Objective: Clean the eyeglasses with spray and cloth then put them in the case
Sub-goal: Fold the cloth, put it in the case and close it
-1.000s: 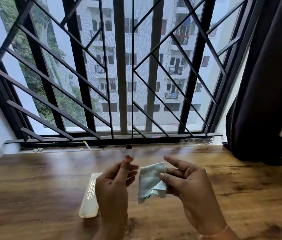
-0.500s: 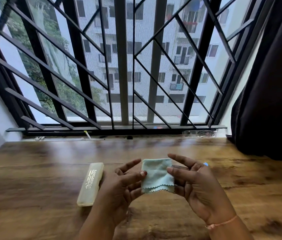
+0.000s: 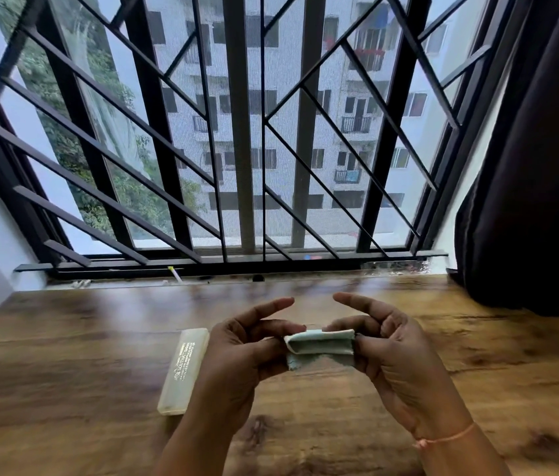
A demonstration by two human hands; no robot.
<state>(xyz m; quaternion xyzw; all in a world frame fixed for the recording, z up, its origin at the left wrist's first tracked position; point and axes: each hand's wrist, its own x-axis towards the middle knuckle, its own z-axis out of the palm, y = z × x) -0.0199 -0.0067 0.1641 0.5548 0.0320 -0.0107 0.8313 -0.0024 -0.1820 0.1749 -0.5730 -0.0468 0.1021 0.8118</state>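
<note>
Head | cloth (image 3: 319, 345) folded, pinched between left hand (image 3: 240, 355) and right hand (image 3: 395, 352)

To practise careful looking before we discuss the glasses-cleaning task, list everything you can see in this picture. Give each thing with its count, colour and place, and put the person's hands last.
cloth: one, pale blue-green, folded, held between both hands over the table
case: one, pale yellow, lying on the table to the left of the left hand
table: one, brown wood, below the window
window grille: one, black, behind the table
curtain: one, dark, right of the window
thread bracelet: one, orange, on the right wrist
left hand: one, pinches the cloth's left end
right hand: one, pinches the cloth's right end
</note>
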